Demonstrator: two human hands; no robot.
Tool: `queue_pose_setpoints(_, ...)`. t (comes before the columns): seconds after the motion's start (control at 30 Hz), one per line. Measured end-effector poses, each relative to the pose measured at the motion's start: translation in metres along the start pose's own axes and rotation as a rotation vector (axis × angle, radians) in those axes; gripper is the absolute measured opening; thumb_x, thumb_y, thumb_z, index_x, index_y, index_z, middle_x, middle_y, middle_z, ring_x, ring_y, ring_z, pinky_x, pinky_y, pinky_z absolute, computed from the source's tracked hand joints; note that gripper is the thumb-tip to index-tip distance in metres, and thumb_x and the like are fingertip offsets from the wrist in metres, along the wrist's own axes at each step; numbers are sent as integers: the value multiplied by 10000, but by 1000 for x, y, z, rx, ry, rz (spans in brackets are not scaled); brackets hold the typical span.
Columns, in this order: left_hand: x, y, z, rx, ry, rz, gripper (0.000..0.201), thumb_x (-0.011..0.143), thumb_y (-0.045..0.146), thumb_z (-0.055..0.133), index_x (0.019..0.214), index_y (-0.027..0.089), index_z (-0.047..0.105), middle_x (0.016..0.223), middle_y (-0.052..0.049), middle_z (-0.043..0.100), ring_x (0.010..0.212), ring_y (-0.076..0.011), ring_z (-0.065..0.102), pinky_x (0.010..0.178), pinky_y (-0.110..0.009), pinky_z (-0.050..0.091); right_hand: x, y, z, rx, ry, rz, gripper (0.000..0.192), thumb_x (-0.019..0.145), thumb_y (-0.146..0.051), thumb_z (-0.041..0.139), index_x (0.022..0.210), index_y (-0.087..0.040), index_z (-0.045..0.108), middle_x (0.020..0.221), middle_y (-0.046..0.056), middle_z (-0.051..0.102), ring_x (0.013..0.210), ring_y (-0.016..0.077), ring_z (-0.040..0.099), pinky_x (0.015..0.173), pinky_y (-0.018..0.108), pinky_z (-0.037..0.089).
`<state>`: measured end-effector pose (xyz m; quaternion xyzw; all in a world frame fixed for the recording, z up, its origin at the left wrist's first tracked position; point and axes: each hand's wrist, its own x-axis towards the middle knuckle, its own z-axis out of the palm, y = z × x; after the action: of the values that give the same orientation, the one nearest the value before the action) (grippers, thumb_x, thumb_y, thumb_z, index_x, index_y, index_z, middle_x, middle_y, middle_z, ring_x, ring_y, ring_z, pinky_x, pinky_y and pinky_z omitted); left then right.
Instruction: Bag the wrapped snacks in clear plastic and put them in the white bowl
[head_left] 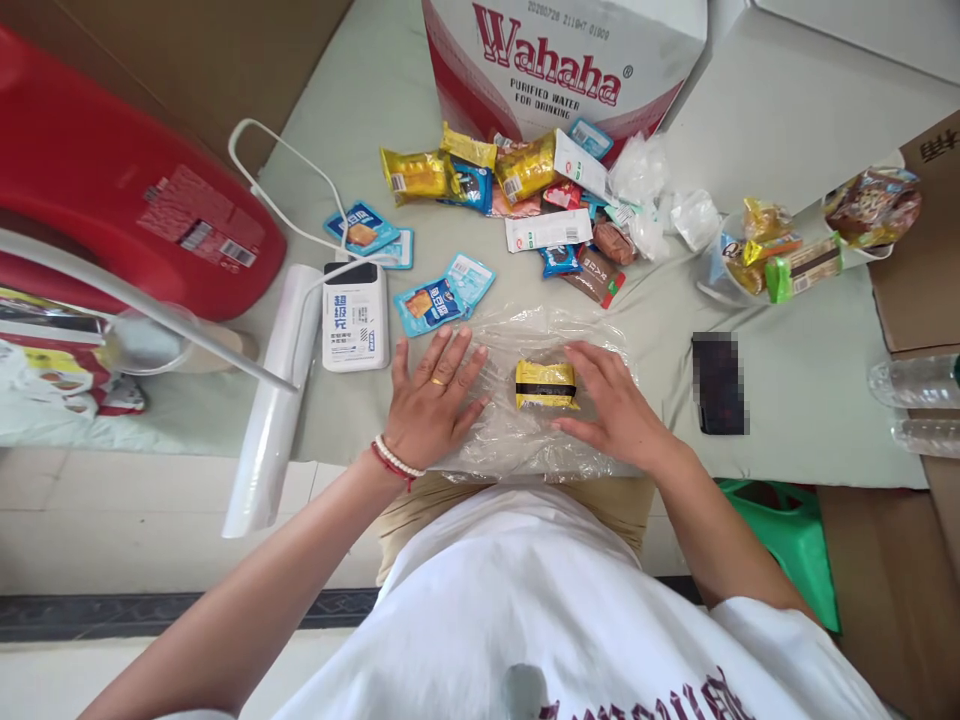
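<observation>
A small yellow snack packet [545,384] with a dark band lies on a sheet of clear plastic film [510,440] at the table's front edge. My left hand [435,395] rests flat with fingers spread, partly on the film's left side. It wears a ring and a beaded bracelet. My right hand [615,405] is beside the packet on its right, thumb and fingers apart, its fingertips close to the wrapper. Whether they touch it I cannot tell. Just beyond my left hand lie blue snack packets [429,304].
A heap of wrapped snacks [525,175] lies before a Wahaha box [562,60]. To the left are a white power bank [355,330] with a cable, a roll of plastic film [274,410] and a red jug [142,190]. On the right are a phone [720,384] and snack-filled containers [731,270].
</observation>
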<state>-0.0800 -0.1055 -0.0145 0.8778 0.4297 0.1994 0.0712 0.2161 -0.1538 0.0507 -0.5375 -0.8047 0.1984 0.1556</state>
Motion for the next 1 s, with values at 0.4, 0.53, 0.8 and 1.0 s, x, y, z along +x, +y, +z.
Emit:
queue_pose_setpoints(0.4,-39,-18,-23,-254,-328,361,621,875,513,721,1453,325,597,1651,-155,439,1574,-366,343,1295,-654,123,-126,12,41,-37,53,85,391,986,-244,597,1374,-293,596,1429,156,585,1335,348,532,1071,636,509)
queue_pose_setpoints(0.53,-35,-22,-22,-312,-352,285,268,972,316,572,1166,313,756,1527,-84,608,1529,-284,440,1304,-594,172,-112,18,27,123,55,33,209,989,-221,606,1159,-288,706,1272,107,691,1200,293,607,1009,546,556)
queue_pose_setpoints(0.8,6,-19,-30,-561,-162,8,274,996,364,503,921,254,742,1042,-69,798,1307,-252,614,1134,-458,473,-59,25,-37,336,37,208,252,1029,-407,553,995,-233,732,871,49,719,823,197,665,788,346,539)
queue_pose_setpoints(1.0,41,-18,-2,-358,17,-340,288,925,437,566,754,223,656,886,-88,729,1000,-277,650,1008,-486,498,-14,57,-36,271,-61,465,396,960,-533,534,956,-191,733,760,27,689,661,175,584,627,293,448)
